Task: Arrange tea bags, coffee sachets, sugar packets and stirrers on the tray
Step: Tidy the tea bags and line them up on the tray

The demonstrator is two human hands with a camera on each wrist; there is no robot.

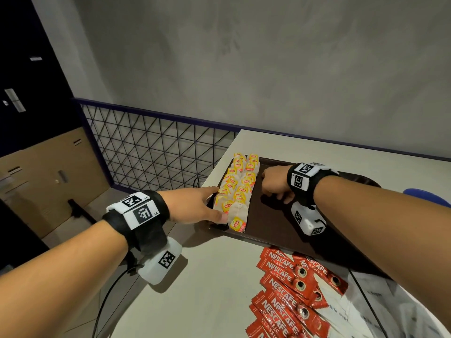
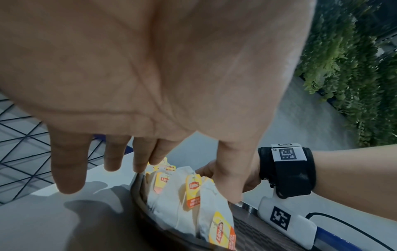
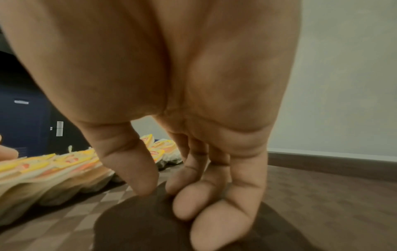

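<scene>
Yellow-tagged tea bags lie in two overlapping rows along the left side of the dark brown tray. My left hand lies with straight fingers along the outer side of those rows, thumb at the nearest bags. The left wrist view shows that hand spread over the tea bags. My right hand rests on the bare tray floor right of the rows, fingers curled under, holding nothing. In the right wrist view, the hand touches the tray beside the tea bags.
Red coffee sachets lie in a loose pile on the white table in front of the tray. A white plastic bag sits beside them at the right. A wire mesh railing runs past the table's left edge.
</scene>
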